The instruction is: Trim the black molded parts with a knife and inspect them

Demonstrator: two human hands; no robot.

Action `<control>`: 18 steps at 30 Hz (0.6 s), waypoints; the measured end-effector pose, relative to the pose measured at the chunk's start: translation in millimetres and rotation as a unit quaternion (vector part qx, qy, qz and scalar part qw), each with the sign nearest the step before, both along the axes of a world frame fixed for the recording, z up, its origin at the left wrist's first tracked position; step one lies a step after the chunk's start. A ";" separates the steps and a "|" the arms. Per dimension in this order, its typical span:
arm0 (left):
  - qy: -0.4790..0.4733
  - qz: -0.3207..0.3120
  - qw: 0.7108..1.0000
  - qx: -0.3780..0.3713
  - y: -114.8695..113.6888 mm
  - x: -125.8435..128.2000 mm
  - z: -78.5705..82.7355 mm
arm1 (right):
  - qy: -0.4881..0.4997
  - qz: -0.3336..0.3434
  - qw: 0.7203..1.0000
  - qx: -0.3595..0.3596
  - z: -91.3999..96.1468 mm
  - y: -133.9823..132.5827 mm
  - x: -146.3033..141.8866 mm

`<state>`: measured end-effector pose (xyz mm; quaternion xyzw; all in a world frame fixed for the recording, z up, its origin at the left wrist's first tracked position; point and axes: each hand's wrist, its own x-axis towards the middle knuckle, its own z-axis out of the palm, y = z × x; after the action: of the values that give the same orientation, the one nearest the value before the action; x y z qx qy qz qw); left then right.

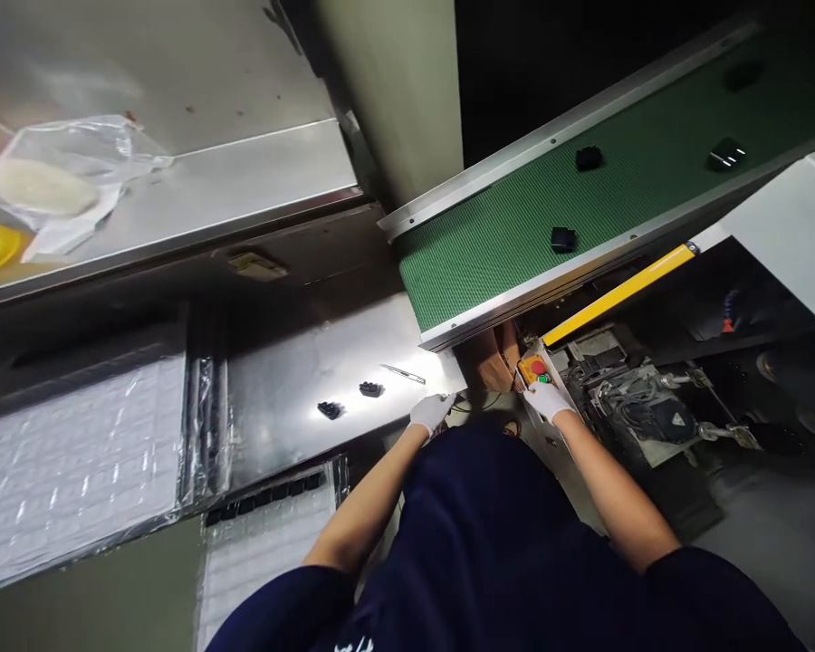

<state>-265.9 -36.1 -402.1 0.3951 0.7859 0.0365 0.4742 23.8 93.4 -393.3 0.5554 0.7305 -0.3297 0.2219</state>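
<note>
My left hand [431,412], in a white glove, rests at the front corner of the metal table [278,426], fingers stretched out and nothing visible in them. Just beyond it lies a slim utility knife [404,373]. Two small black moulded parts [371,389] sit farther left on the table. My right hand [547,398], also gloved, reaches to a yellow control box [531,368] with a red button and a green button. Its fingers are loosely extended at the box beside the green button; whether one presses it I cannot tell.
A green conveyor belt [489,263] carries several black parts. Clear-wrapped trays [81,453] stand at the left. Above them, a shelf [258,181] holds a plastic bag [61,181]. A yellow bar [618,294] and machinery [652,407] are on the right; a cardboard box [489,362] stands below the belt.
</note>
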 end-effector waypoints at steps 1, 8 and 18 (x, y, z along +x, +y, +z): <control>0.004 -0.005 1.000 -0.006 8.4 2.0 -2.2 | 0.011 0.005 1.000 -0.004 0.1 -10.2 0.3; -0.057 -0.017 0.998 0.033 25.6 1.3 10.2 | 0.127 0.057 0.990 -0.028 1.6 -63.6 -8.1; -0.241 0.088 0.951 0.172 -40.6 -40.4 82.7 | 0.339 0.127 0.931 -0.046 13.4 -85.1 -95.7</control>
<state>-306.4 -76.7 -319.4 0.3797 0.6616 0.3070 0.5691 -71.8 8.2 -379.9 0.3022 0.8109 -0.5003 0.0269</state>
